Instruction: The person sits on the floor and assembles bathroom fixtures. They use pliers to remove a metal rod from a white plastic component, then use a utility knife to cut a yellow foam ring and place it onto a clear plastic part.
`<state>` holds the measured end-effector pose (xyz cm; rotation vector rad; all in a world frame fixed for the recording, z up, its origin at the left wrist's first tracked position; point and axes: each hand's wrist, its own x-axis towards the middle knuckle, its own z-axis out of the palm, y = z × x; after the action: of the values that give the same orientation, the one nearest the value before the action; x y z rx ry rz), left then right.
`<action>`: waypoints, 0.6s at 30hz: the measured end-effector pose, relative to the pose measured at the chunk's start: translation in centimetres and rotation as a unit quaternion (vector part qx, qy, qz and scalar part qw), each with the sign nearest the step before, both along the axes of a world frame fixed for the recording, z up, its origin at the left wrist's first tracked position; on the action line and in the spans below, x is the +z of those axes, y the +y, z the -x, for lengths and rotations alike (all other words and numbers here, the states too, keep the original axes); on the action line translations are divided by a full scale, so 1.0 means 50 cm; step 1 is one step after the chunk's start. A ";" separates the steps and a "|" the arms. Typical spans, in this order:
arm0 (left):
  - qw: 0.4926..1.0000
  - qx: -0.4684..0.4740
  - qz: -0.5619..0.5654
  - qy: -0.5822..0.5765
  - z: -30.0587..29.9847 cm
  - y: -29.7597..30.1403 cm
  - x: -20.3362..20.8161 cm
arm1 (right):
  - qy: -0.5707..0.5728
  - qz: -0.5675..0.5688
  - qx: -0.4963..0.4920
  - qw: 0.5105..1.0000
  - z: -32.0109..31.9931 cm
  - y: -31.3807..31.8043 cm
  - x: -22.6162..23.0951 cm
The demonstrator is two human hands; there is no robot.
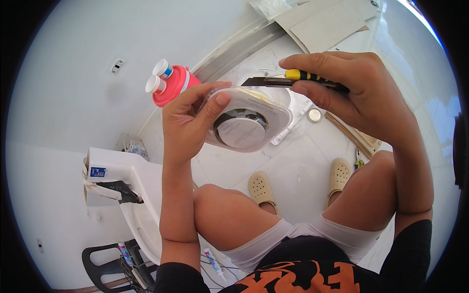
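Observation:
My left hand [193, 117] grips a clear plastic blister pack [278, 119] by its upper left edge, thumb on the near face. Inside the pack sits a round white and dark item [241, 131]; its kind I cannot tell. A yellow and black utility knife [295, 75] is in my right hand [354, 80], held between thumb and fingers. Its dark blade [256, 81] points left and lies along the pack's top edge; whether it touches, I cannot tell.
A pink bucket [172, 90] with two small white tubs on top stands beyond my left hand. To the left is a white washbasin [141, 210], above a black chair [100, 261]. Flat boards [327, 24] lie at the far wall. Wooden strips [349, 136] and a round tin [314, 115] rest on the tiles.

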<state>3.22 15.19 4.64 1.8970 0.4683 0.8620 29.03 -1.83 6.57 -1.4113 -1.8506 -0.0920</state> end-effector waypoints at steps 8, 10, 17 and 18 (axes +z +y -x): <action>0.988 0.068 0.139 0.014 -0.028 0.007 -0.014 | 0.169 0.100 -0.034 0.980 0.005 0.034 -0.033; 0.973 0.038 0.226 -0.035 -0.033 0.014 -0.020 | 0.271 0.145 -0.037 0.951 0.008 0.043 -0.043; 0.969 0.020 0.228 -0.088 -0.060 0.011 -0.058 | 0.339 0.219 -0.075 0.912 0.000 0.075 -0.065; 0.973 0.037 0.219 -0.064 -0.065 0.013 -0.062 | 0.325 0.183 -0.084 0.924 0.001 0.077 -0.068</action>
<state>6.49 15.84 1.51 1.4189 0.5991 0.8441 28.99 2.00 3.15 -1.5972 -1.2250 0.5991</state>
